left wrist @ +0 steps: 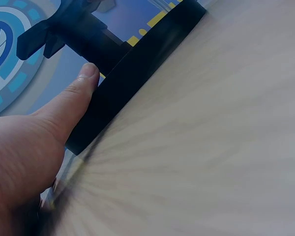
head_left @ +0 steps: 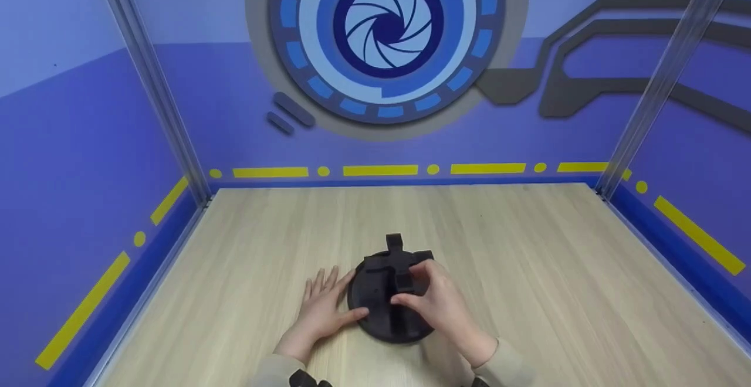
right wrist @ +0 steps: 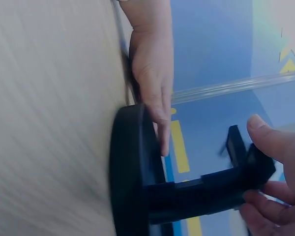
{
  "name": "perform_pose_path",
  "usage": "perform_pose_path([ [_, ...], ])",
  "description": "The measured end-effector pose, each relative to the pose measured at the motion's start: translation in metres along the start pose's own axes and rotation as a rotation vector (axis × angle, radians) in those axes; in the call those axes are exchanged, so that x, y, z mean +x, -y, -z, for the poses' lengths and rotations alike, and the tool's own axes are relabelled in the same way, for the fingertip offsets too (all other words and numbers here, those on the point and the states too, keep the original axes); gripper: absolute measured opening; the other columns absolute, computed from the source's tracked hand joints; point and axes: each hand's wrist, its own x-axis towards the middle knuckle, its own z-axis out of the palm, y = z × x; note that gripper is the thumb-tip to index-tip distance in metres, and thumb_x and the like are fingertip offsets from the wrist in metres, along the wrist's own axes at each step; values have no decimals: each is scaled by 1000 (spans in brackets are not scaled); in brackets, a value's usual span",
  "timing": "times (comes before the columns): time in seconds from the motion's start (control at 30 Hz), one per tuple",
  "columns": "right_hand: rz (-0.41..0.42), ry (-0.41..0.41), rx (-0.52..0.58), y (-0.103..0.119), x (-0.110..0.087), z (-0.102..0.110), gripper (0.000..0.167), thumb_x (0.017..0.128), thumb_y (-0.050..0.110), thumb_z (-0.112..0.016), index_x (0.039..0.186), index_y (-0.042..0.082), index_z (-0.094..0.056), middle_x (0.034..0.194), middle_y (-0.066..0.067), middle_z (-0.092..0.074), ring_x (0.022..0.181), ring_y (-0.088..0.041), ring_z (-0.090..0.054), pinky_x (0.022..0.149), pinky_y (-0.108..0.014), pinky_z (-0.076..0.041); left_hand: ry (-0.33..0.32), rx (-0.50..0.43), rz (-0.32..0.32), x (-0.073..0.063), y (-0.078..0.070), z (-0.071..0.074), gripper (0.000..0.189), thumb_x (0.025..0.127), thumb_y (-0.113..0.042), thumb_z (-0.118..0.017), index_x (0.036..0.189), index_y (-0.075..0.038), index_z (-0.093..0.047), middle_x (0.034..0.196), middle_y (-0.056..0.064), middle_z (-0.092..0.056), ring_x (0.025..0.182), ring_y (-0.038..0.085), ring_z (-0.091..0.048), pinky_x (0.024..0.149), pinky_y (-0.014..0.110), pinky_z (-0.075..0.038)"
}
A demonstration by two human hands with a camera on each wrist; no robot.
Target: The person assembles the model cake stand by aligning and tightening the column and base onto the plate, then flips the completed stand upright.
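Note:
A black stand sits on the table, with a round base (head_left: pixel 375 316), an upright post (right wrist: pixel 191 196) and a cross-shaped top (head_left: pixel 396 261). My left hand (head_left: pixel 321 311) lies at the base's left side, its fingers spread fairly straight and its thumb (left wrist: pixel 71 105) over the rim. My right hand (head_left: pixel 443 302) holds the top at its near right, thumb and index finger curled around one of its arms. In the right wrist view, the right fingers (right wrist: pixel 270 209) touch the top's edge, with the thumb on the opposite side. The base's underside is hidden.
The stand is on a light wooden table (head_left: pixel 264 246) near its front. Blue printed walls (head_left: pixel 193 94) with yellow dashes enclose the back and both sides. Metal posts (head_left: pixel 155 88) rise at the back corners.

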Motion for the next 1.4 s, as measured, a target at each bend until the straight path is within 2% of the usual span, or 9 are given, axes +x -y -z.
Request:
perform_pose_path([
  [0.2,-26,-59,106,-4,17,25,47,74,20,-93,110,4,-67,102,-9,-74,97,-25,-69,84,-38,-62,-4,4,-4,1,0,1,96,84,-68,-71,159,-18,-39,168,27,-26,156,55,-13,126,71,-4],
  [0.33,-76,-63,183,-20,34,39,44,80,14,-89,118,3,-69,115,-12,-75,109,-30,-69,94,-46,-61,1,1,1,1,0,1,96,84,-68,-71,159,-18,-39,168,27,-25,156,54,-12,127,71,-3],
  [0.47,-126,77,277,-44,45,45,48,87,17,-83,130,4,-67,130,-14,-71,124,-34,-65,107,-56,-54,11,-8,11,0,0,0,97,84,-68,-71,160,-18,-39,168,26,-24,157,54,-11,127,70,-2],
  [0.53,-104,179,324,-57,48,47,51,91,18,-80,136,3,-63,135,-17,-68,129,-37,-63,110,-57,-52,11,-8,13,0,1,0,97,84,-68,-71,160,-18,-39,168,26,-24,157,54,-11,127,70,-2],
  [0.67,-52,373,468,-78,53,45,55,95,14,-74,144,-3,-54,144,-27,-60,134,-42,-58,107,-40,-56,10,-6,11,0,0,1,96,84,-68,-71,160,-18,-38,168,26,-24,157,53,-11,127,70,-2],
  [0.8,-58,471,591,-88,55,42,57,96,10,-71,147,-5,-50,148,-30,-54,135,-24,-60,101,-21,-56,14,-18,17,0,-1,1,97,84,-68,-71,160,-18,-38,169,26,-23,157,53,-10,127,70,-1],
  [0.9,-79,480,602,-90,55,41,55,97,12,-71,146,-3,-53,147,-27,-57,127,-4,-63,100,-18,-55,14,-18,18,0,-2,1,97,84,-68,-70,160,-18,-38,169,26,-23,157,53,-10,127,70,-1],
  [0.97,-91,474,591,-91,56,40,53,97,13,-71,144,-3,-55,146,-26,-58,121,2,-64,98,-17,-55,14,-16,17,-1,-3,1,97,84,-69,-70,160,-18,-38,168,26,-24,157,53,-10,127,70,-1],
  [1.4,-117,466,568,-89,55,39,46,94,9,-74,137,-6,-62,138,-30,-62,109,1,-69,90,-17,-58,17,-10,24,-1,-4,2,97,84,-69,-70,160,-18,-38,168,26,-24,157,52,-10,128,69,-1],
])
